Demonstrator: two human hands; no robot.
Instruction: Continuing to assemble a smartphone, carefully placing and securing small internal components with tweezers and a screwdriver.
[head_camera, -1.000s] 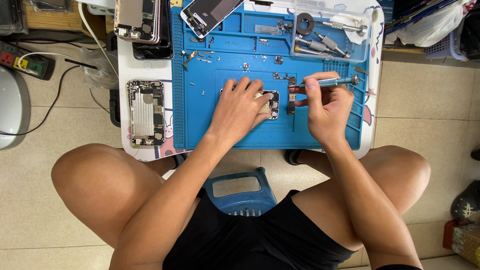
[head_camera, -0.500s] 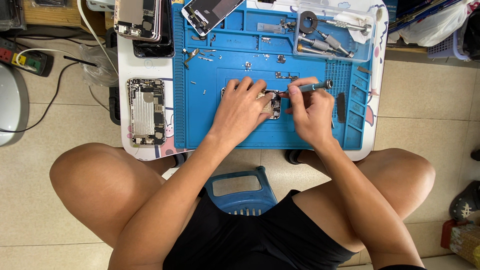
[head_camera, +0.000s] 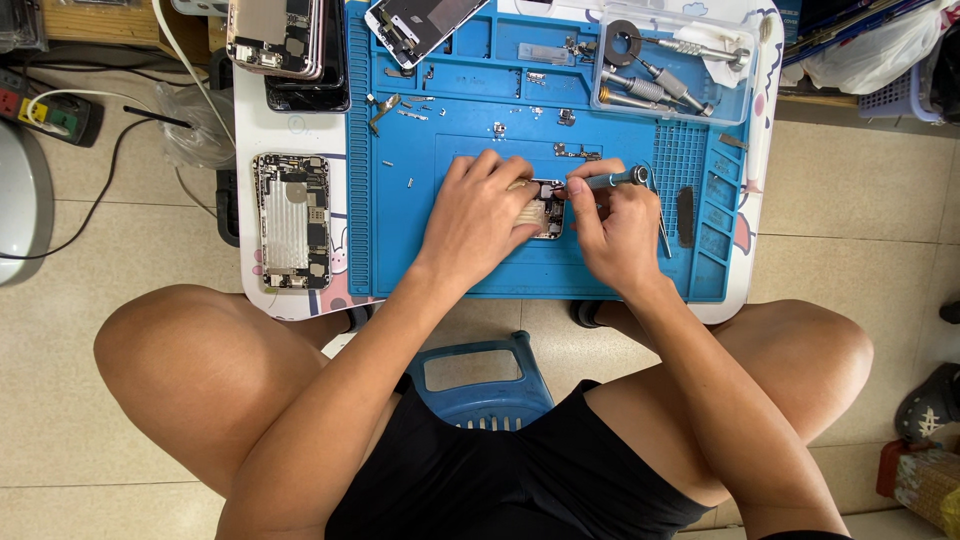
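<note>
Since a second ago, the right hand (head_camera: 622, 222) has drawn in from about three o'clock toward the middle of the mat, so the slim grey metal screwdriver (head_camera: 606, 181) it pinches now angles its tip down onto the small opened phone chassis (head_camera: 548, 208). That chassis lies at the centre of the blue silicone work mat (head_camera: 400, 220), on the low white surface (head_camera: 300, 300), and the left hand (head_camera: 482, 212) is spread flat over it, fingers curled to pin it down, covering most of it. By the look of it, the chassis is light, thin and rigid, with bare fragile parts inside; it seems best held by its outer edges, as the left hand does, not by the exposed boards. The mat looks soft and grippy, moulded with ridged trays at three o'clock. At nine o'clock rests a larger silver opened phone body (head_camera: 292, 220), metal plates showing. At one o'clock a clear plastic tray (head_camera: 672, 62) holds more metal drivers. At eleven o'clock lie stacked phone housings (head_camera: 285, 40).
</note>
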